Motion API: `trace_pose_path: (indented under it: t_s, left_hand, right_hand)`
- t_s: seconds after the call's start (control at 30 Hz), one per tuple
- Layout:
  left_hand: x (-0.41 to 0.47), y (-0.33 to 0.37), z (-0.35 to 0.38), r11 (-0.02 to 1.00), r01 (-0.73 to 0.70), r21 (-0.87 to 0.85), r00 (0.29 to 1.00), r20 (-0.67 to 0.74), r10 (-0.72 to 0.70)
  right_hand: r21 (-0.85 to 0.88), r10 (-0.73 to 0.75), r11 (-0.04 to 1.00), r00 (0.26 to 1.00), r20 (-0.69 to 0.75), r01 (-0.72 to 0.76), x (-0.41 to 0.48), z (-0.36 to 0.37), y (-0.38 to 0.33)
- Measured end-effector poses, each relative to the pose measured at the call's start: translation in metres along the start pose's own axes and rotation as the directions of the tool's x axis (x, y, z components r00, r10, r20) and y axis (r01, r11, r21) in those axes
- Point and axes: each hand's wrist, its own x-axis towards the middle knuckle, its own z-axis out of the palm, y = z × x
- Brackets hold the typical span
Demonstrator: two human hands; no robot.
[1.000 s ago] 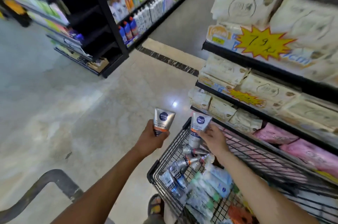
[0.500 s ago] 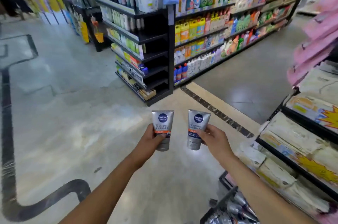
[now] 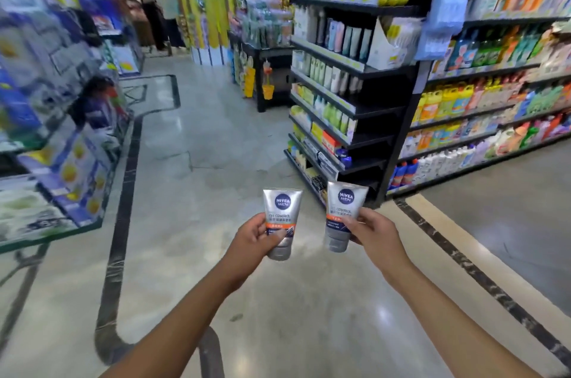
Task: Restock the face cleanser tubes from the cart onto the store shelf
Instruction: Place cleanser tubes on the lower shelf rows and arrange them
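Tubes of face cleanser are held side by side, one in each of the hands, out over the polished floor (image 3: 216, 142) of a shop aisle. The left tube (image 3: 282, 207) is gripped by the left hand (image 3: 255, 235), whose fingers are wrapped round its lower half, with the thumb laid across the front below the orange band. The right tube (image 3: 346, 207) is gripped low down by the right hand (image 3: 372, 231), with the fingertips curled onto its front edge.

Both tubes are silver and are carried cap end down, with the flat crimped end up. A round blue "NIVEA MEN" mark and the words "OIL CONTROL" can be read on each. The left one is held nearly upright; the right one is tilted a little, its top leaning to the right. A gap is kept between them, so they do not touch.

Beyond the right tube and well apart from the hands, a black store shelf (image 3: 377, 90) is seen, on which rows of upright tubes and bottles are stood. To its right a long aisle rack (image 3: 494, 105) is filled with coloured bottles. On the left a blurred display (image 3: 61, 130) is seen, and a dark inlaid stripe (image 3: 123, 192) is run through the floor.
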Motion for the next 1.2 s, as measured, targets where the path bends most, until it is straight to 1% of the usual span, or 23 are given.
trace_pose_path:
  t_s: [0.2, 0.33, 0.43, 0.67, 0.77, 0.93, 1.07, 1.2]
  left_hand:
    - [0.071, -0.002, -0.071, 1.0, -0.004, -0.029, 0.996, -0.093, 0.001]
    - [0.14, 0.004, -0.11, 1.0, -0.012, -0.02, 0.988, -0.155, 0.009]
    - [0.198, 0.013, -0.137, 1.0, 0.0, -0.013, 0.98, -0.198, -0.003]
    - [0.313, 0.032, -0.197, 1.0, 0.021, 0.003, 0.959, -0.283, -0.019]
    - [0.362, 0.034, -0.224, 1.0, 0.03, -0.003, 0.948, -0.316, -0.029]
    - [0.456, 0.033, -0.28, 0.999, 0.038, -0.001, 0.95, -0.309, -0.037]
    - [0.542, 0.035, -0.324, 0.999, 0.044, -0.003, 0.973, -0.228, -0.044]
    - [0.628, 0.044, -0.352, 0.998, 0.057, -0.001, 0.991, -0.124, -0.057]
  right_hand:
    - [-0.007, -0.005, 1.0, 0.993, 0.116, 0.006, 0.103, 0.066, 0.0]
    - [-0.012, -0.008, 1.0, 0.987, 0.161, 0.01, 0.185, 0.104, 0.002]
    - [-0.049, -0.016, 0.998, 0.978, 0.206, 0.026, 0.256, 0.13, 0.005]
    - [-0.016, 0.016, 1.0, 0.949, 0.314, -0.011, 0.394, 0.197, -0.001]
    - [-0.028, 0.007, 1.0, 0.94, 0.341, 0.003, 0.452, 0.226, 0.002]
    - [-0.039, -0.002, 0.999, 0.948, 0.318, 0.015, 0.552, 0.27, 0.011]
    - [-0.015, 0.002, 1.0, 0.969, 0.249, 0.002, 0.625, 0.297, 0.012]
    - [-0.01, 0.011, 1.0, 0.991, 0.132, -0.01, 0.685, 0.31, 0.008]
